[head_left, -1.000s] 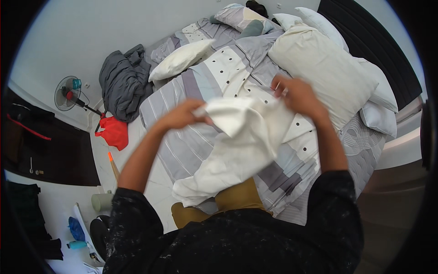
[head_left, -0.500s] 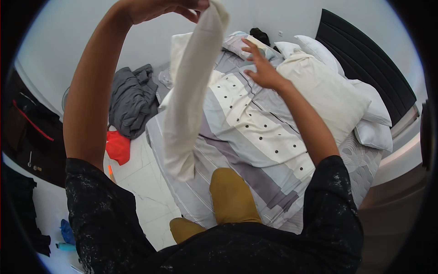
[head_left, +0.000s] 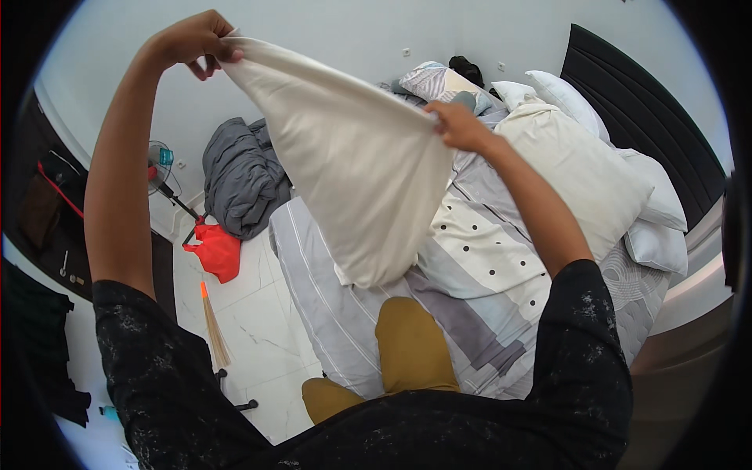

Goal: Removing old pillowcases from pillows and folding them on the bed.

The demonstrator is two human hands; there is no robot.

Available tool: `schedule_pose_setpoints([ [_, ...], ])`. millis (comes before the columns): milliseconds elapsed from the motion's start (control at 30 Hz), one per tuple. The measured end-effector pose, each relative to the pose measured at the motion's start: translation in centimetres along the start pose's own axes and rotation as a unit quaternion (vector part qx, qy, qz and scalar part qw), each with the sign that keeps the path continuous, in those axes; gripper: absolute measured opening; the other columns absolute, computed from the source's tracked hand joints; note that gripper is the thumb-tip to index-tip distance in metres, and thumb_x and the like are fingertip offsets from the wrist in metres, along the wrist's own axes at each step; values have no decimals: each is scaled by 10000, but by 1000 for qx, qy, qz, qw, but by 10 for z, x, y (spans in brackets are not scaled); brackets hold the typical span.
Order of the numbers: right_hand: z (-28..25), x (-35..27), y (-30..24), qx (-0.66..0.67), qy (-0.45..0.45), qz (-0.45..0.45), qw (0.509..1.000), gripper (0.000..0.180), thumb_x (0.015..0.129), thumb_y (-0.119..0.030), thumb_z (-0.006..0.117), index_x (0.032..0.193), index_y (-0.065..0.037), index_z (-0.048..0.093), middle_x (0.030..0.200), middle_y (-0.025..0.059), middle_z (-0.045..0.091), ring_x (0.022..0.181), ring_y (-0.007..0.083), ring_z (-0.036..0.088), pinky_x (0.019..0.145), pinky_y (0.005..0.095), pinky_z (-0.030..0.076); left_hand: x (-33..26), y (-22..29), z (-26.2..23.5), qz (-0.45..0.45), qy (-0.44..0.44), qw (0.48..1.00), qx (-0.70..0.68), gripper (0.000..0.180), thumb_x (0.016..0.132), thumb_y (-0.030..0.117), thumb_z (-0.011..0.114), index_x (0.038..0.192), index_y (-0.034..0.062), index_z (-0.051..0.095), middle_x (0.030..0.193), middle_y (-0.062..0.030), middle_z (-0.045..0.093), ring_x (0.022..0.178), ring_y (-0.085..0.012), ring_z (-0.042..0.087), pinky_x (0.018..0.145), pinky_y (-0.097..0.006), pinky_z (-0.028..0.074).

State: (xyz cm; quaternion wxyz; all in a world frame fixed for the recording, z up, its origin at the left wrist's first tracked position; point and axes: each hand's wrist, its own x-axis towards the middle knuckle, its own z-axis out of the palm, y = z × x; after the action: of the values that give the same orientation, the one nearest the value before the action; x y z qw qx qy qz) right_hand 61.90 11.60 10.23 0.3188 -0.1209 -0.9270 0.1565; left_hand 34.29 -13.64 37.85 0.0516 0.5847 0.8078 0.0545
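Observation:
A cream cloth, by its look a pillowcase (head_left: 352, 164), hangs stretched between my two hands above the bed. My left hand (head_left: 200, 45), raised high at the upper left, pinches one corner of it. My right hand (head_left: 462, 128) is closed on its upper edge at the other side, lower down. The cloth tapers from the left corner and drops in soft folds toward the bed's near side. Below it, a patterned sheet with dots (head_left: 482, 251) lies rumpled on the bed, partly hidden by the cloth.
Right of my right arm, a large cream pillow (head_left: 576, 172) and several white pillows lie by the black headboard (head_left: 642, 117). A dark grey comforter (head_left: 243, 180) is heaped left of the bed. A red cloth (head_left: 215, 252), a broom (head_left: 211, 325) and a fan (head_left: 160, 168) are on the left.
My left hand has moved left and down with the cloth. My right hand, open before, has closed on the cloth's edge, and the narrow hanging cloth is now spread wide.

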Motion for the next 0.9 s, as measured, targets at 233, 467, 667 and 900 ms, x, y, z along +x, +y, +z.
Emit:
schedule_pose_setpoints([
  [233, -153, 64, -4, -303, 299, -18, 905, 132, 791, -142, 517, 839, -47, 595, 875, 208, 563, 887, 385, 549, 730, 417, 467, 71, -34, 6, -2, 366, 927, -84, 449, 803, 525, 590, 795, 76, 570, 691, 10, 494, 622, -99, 457, 550, -271, 424],
  [467, -199, -51, -68, -368, 190, -227, 882, 87, 724, -33, 585, 800, -27, 542, 911, 130, 624, 958, 321, 575, 977, 492, 333, 20, -32, 98, 346, 459, 699, -425, 314, 908, 145, 526, 1149, -55, 554, 1148, -123, 583, 1035, -199, 569, 883, -318, 485],
  [667, 6, -290, -88, -69, -231, 179, 954, 106, 631, -116, 617, 719, -85, 567, 764, 84, 591, 720, 295, 564, 611, 416, 427, -124, -85, 406, -16, 144, 868, -476, 300, 756, -54, 511, 1007, 22, 657, 1058, -51, 618, 1009, -158, 556, 836, -270, 464],
  [900, 114, -458, -104, 114, -450, 493, 736, 404, 705, -370, 670, 897, -32, 558, 859, 173, 610, 856, 328, 594, 729, 401, 453, -268, -94, 627, -482, -65, 683, -546, 394, 823, 328, 616, 1155, 130, 539, 1091, -10, 575, 890, -221, 564, 668, -375, 481],
])
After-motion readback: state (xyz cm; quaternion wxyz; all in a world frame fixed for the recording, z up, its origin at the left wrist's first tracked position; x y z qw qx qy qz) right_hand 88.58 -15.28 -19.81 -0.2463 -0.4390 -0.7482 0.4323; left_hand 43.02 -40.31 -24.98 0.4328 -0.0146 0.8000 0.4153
